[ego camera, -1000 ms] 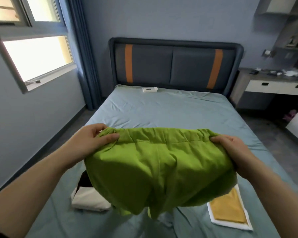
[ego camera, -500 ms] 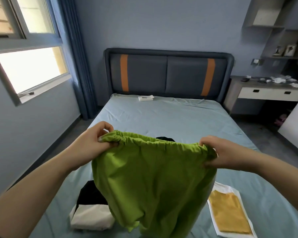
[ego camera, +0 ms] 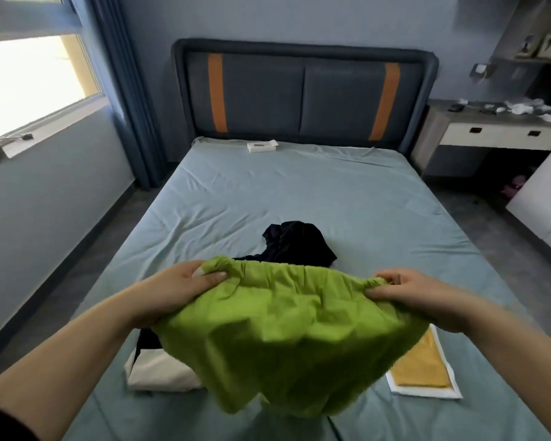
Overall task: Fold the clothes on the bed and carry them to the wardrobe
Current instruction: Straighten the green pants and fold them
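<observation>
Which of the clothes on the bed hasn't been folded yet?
The dark garment crumpled mid-bed, beyond the held green garment. The black-and-white garment and the yellow-and-white garment lie flat as neat rectangles.

Overexposed window [ego camera: 35, 87] (left side), blurred edges

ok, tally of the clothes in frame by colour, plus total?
Green: 1, green garment, held up by the left hand and right hand
Black: 1, crumpled black garment
Black-and-white: 1, folded black-and-white garment
Yellow-and-white: 1, folded yellow-and-white garment
Total: 4
</observation>
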`<state>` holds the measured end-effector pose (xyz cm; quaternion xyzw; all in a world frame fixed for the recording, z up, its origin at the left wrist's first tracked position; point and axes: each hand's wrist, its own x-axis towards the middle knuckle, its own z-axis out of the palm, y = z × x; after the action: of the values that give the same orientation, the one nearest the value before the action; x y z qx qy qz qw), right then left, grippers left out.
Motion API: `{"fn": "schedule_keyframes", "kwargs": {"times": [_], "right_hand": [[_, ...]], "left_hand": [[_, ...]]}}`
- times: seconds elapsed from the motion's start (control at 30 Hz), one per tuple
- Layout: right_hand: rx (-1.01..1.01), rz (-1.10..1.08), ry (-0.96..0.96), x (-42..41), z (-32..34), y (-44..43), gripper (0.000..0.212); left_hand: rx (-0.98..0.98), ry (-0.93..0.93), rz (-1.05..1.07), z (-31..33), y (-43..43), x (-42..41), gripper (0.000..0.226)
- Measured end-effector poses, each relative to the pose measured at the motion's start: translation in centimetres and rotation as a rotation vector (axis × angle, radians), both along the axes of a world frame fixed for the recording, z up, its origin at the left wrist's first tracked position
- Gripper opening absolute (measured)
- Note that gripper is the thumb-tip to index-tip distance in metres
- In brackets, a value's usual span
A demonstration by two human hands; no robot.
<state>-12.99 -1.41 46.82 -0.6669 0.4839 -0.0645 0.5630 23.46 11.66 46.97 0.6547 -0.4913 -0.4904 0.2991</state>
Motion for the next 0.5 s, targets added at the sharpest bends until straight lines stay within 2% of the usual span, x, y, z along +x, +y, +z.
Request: {"fn": "schedule_keyframes", "kwargs": {"times": [0.07,0.13,0.2,0.27,0.4,0.5], "right_hand": [[0.205,0.087,0.088,-1.3,-2.1,0.0,0.028],[0.208,0.069,0.145,-1.9,-4.6,-0.4,0.037],[0.112,-0.068,0.176,-1.8,-8.0,-1.1,0.045],[0.121,-0.232,0.122,-1.8,-12.0,-1.8,0.051],[0.181,-0.324,0.152,-2.3,-21.6,-3.7,0.038],[0.016,-0.299,0.325,-2.0,-27.7,-5.1,0.021]], "left_hand": [[0.221,0.068,-0.094,-2.3,0.0,0.5,0.031],[0.323,0.101,-0.111,-5.1,-0.4,0.6,0.033],[0.294,0.020,-0.049,-8.9,-1.5,0.1,0.034],[0.249,-0.068,0.056,-13.1,-2.6,-0.6,0.033],[0.288,-0.190,0.145,-22.9,-5.3,-1.5,0.017],[0.301,-0.348,0.136,-29.6,-7.3,-1.8,0.029]]}}
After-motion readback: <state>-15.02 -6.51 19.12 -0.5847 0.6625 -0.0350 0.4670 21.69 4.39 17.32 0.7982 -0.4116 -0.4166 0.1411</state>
